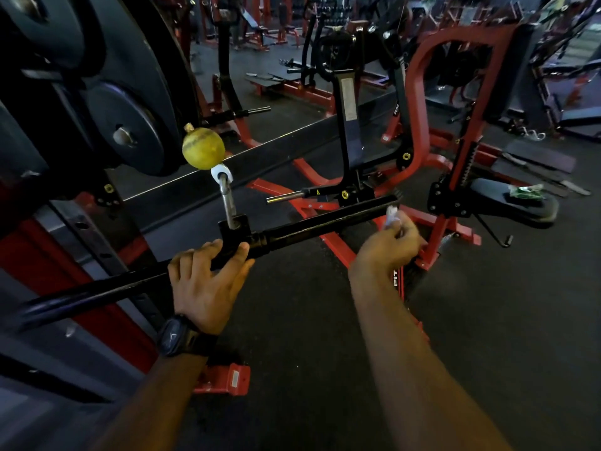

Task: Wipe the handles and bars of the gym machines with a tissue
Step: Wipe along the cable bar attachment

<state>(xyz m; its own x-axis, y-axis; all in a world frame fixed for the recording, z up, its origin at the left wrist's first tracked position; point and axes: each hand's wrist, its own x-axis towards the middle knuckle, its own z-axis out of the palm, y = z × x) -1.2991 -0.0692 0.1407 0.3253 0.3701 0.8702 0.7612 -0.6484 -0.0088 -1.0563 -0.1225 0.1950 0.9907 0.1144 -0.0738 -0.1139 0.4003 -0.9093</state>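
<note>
The left hand (pixel 208 281) is steadying the hanging cable bar (pixel 312 224) near its centre, its grip half-closed over it. The right hand (pixel 390 245) is pinching a crumpled tissue (pixel 390 218) just below the bar's right end, so wiping here looks underway at most, with the left half and other machines seemingly left.

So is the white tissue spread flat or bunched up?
Bunched up. The white tissue shows as a small crumpled wad pinched in the right hand, just below the black pull-down bar end.

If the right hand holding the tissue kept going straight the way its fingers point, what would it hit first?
Probably the right end of the black bar. The right hand pinches the tissue just below that end, apparently not quite touching; depth is hard to judge from one view.
</note>
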